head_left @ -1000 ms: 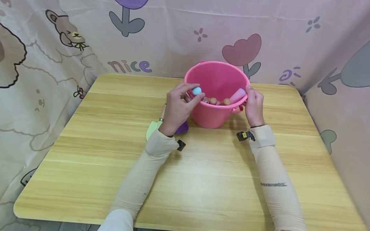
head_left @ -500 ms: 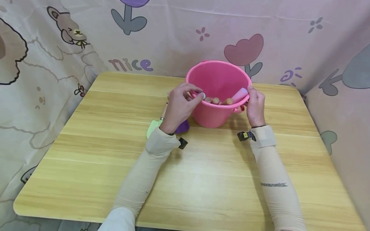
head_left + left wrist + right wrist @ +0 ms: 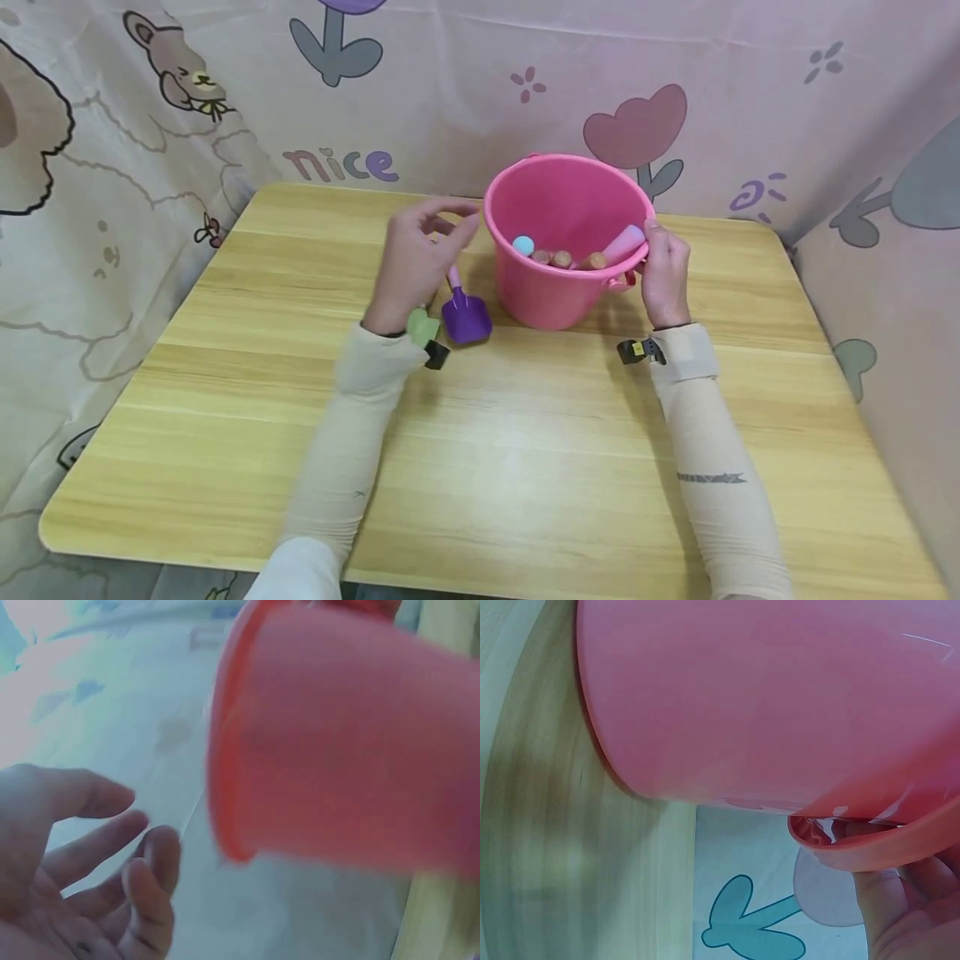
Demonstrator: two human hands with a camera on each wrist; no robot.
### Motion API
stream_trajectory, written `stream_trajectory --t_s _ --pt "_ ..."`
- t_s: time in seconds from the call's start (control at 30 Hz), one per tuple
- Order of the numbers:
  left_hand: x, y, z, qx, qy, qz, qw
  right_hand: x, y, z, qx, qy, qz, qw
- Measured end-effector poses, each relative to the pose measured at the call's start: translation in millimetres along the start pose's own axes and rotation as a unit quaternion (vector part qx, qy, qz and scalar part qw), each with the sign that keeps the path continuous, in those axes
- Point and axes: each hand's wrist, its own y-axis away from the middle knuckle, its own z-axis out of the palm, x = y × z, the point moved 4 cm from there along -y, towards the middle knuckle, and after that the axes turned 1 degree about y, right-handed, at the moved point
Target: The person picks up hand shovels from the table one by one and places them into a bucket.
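A pink bucket (image 3: 536,300) stands at the back of the wooden table. My right hand (image 3: 664,275) grips its right rim; in the right wrist view, the fingers (image 3: 885,892) are at the rim and handle. Left of the bucket, my left hand (image 3: 416,262) hovers apart from it, fingers loosely bent, holding nothing. Inside lean a round light-blue end (image 3: 522,245), several brown wooden ends (image 3: 561,260) and a pink handle (image 3: 624,244); their lower parts are hidden. A small purple shovel (image 3: 467,319) lies beside the bucket, its pink handle partly under my left hand.
A light-green tool head (image 3: 423,326) lies next to the purple shovel, partly behind my left wrist. Printed cloth (image 3: 465,100) hangs close behind the table's back edge, and more cloth hangs along both sides.
My left hand has let go of the light-blue-ended thing inside the bucket and drawn back left, uncovering the purple shovel. The right hand stays on the rim.
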Motion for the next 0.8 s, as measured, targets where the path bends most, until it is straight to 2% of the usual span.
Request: stream_trajectory --t_s 0.13,0.27,0.5,0.8 --pt "-19.0 -6.5 -26.1 0.004 -0.048 -0.028 0.9985 1 -0.8 0 -0.002 -0.005 0.000 1.0000" --pt "-42.7 -12.5 -37.9 -0.002 -0.087 -0.056 0.9946 4 -0.6 -3 -0.002 -0.006 0.010 0.9999" --pt "-82.6 -19.4 -34.9 -0.050 -0.127 -0.119 0.9835 4 1.4 -5 0.004 0.013 0.016 0.9998" --pt "-109.5 -18.8 -30.6 -0.066 -0.153 -0.164 0.9723 3 -1.0 -3 0.006 0.017 0.011 0.9998"
